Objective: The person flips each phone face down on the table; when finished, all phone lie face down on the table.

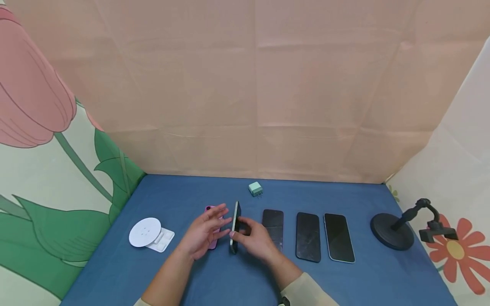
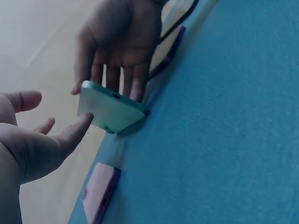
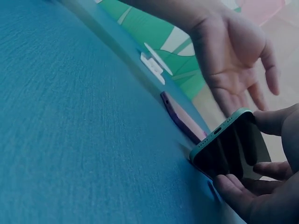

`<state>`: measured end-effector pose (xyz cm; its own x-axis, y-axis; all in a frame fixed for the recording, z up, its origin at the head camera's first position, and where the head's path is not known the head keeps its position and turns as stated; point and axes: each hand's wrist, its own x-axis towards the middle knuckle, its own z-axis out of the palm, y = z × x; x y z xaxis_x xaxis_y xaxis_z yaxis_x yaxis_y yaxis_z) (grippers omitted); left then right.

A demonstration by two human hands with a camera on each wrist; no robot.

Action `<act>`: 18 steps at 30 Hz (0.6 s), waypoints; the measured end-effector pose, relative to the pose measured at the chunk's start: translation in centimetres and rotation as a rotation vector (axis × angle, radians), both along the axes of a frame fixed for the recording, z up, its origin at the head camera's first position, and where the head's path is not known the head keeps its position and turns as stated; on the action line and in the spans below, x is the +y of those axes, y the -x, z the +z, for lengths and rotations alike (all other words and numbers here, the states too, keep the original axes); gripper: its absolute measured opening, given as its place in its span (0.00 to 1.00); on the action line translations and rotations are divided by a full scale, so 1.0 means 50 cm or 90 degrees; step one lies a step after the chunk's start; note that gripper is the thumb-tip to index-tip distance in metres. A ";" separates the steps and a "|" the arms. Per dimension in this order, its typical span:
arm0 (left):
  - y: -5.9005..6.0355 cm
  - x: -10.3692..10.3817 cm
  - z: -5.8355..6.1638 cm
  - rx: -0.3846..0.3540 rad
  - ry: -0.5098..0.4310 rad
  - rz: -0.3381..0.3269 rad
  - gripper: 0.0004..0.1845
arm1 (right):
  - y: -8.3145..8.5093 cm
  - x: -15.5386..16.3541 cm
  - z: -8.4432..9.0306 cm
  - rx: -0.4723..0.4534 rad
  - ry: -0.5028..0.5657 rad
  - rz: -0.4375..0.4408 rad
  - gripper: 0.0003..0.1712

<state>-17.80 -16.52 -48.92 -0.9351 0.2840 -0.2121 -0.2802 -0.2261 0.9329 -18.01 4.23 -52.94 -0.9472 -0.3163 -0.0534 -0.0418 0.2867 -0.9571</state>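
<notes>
A pale green phone (image 1: 235, 227) stands on its long edge, slightly tilted, over the blue table. My right hand (image 1: 256, 240) grips it by the edges, thumb on one side and fingers on the other; its dark screen (image 3: 226, 149) faces that palm in the right wrist view. Beside the phone's light back (image 2: 105, 107), my left hand (image 1: 203, 236) is spread with loosely straight fingers, one fingertip overlapping the back in the left wrist view. Partly hidden under the left hand, a pink-purple phone (image 1: 212, 244) lies on the table, its back up in the left wrist view.
Three dark-screened phones lie in a row on the right: one near the hand (image 1: 277, 229), a middle one (image 1: 308, 236) and a silver-edged one (image 1: 339, 238). Farther right stands a black round-based holder (image 1: 390, 231). A white disc stand (image 1: 144, 232) sits left, a green plug charger (image 1: 255, 188) behind.
</notes>
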 end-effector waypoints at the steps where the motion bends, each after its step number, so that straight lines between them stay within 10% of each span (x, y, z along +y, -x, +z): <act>1: 0.000 0.000 -0.004 -0.001 0.003 -0.001 0.34 | -0.001 0.002 0.002 0.000 0.003 0.000 0.38; 18: 0.012 0.012 -0.061 -0.021 0.015 -0.020 0.32 | -0.005 0.025 0.014 0.023 0.039 -0.020 0.36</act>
